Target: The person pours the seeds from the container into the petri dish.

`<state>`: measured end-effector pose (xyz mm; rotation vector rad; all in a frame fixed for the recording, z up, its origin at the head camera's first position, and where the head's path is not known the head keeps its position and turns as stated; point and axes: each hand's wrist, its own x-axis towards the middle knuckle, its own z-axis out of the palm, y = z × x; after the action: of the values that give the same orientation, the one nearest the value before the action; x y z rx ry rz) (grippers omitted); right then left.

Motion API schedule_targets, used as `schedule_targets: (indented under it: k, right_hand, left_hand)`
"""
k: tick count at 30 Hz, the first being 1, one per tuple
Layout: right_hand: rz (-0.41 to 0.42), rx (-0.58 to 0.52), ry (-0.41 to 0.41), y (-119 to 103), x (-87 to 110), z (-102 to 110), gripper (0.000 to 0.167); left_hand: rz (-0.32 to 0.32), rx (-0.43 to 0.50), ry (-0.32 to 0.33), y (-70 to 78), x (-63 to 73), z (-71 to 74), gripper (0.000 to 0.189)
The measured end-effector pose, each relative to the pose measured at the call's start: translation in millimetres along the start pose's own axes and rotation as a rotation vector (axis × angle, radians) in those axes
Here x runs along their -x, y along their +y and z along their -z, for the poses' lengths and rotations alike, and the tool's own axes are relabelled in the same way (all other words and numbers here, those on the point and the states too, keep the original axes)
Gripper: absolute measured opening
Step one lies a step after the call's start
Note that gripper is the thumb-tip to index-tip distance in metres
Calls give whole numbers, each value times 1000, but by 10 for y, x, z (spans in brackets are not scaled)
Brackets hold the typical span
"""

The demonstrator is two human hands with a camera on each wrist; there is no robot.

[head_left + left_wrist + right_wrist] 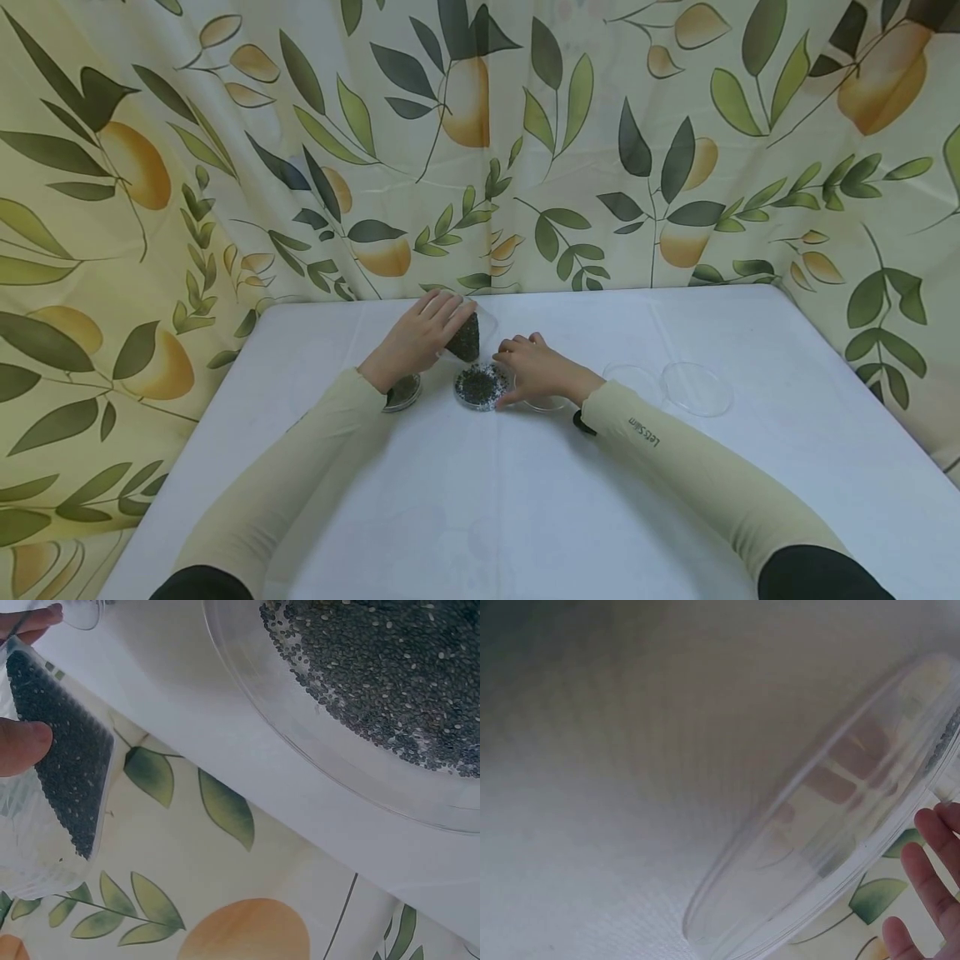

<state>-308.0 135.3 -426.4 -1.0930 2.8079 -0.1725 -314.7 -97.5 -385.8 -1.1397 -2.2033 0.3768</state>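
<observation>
My left hand (pixel 417 340) grips a clear plastic container (pixel 79 761) partly filled with small black seeds that look like black sesame. It is tilted, its lower end just above the middle petri dish (pixel 480 387), which holds dark seeds and some pale specks. Thumb and fingers of my right hand (pixel 542 371) span that dish's right side and hold its rim. Beneath the left wrist stands another petri dish (pixel 402 393) of black seeds, large in the left wrist view. A clear dish (pixel 780 877) lies under my right hand, partly hidden by it in the head view.
Two clear round lids or dishes (pixel 696 389) lie on the white-covered table (pixel 420 500), to the right of the right wrist. A curtain (pixel 570 167) with a leaf and fruit print hangs behind the table's far edge.
</observation>
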Motion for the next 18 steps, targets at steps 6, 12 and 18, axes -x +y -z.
schedule_targets:
  k: [6, 12, 18]
  right_hand:
    - [-2, -3, 1, -2, 0, -3, 80]
    - [-4, -2, -1, -10, 5, 0, 80]
    - [-2, -7, 3, -13, 8, 8, 80]
  left_hand:
    - [-1, -10, -3, 9, -21, 8, 77]
    - [5, -9, 4, 21, -42, 39, 77]
    - [11, -8, -5, 28, -48, 56, 71]
